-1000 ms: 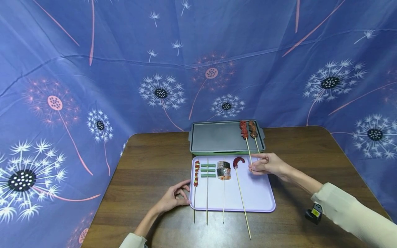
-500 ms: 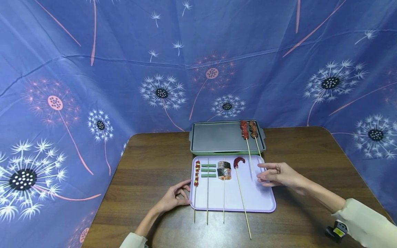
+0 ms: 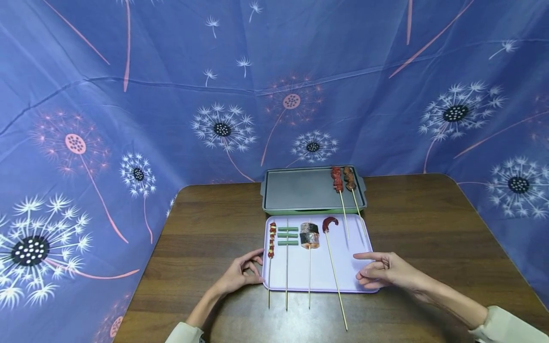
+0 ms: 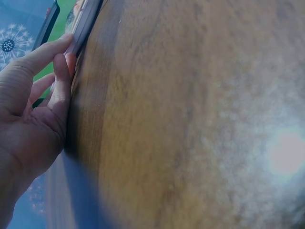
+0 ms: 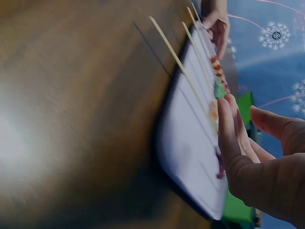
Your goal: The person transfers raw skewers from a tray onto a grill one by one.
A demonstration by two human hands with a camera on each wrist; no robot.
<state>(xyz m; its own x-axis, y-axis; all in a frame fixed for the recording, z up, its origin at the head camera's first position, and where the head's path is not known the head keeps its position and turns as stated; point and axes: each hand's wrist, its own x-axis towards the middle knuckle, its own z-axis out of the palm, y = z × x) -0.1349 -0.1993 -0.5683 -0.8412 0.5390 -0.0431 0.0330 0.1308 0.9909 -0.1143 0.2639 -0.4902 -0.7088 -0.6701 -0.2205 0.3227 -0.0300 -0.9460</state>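
My left hand (image 3: 240,274) holds the left rim of the lilac tray (image 3: 356,276), thumb and fingertips at its edge. My right hand (image 3: 392,274) hovers over the tray's right edge, index finger extended, holding nothing. Four skewers is avoided here: on the tray lie a red-and-yellow skewer (image 3: 272,240), a green-stick skewer (image 3: 287,236), a fish-chunk skewer (image 3: 310,236) and a skewer with a dark red curled piece (image 3: 329,224). A red meat skewer (image 3: 337,179) and a brown meat skewer (image 3: 350,179) lie on the grill plate (image 3: 300,190), their sticks reaching over the tray.
The grill plate stands directly behind the tray on the wooden table (image 3: 214,214). Several sticks overhang the tray's front edge. A blue cloth (image 3: 266,71) with dandelion prints hangs behind and at the sides.
My right hand has let go of the red meat skewer's stick and moved right and toward me. My left hand has stayed at the tray's rim.
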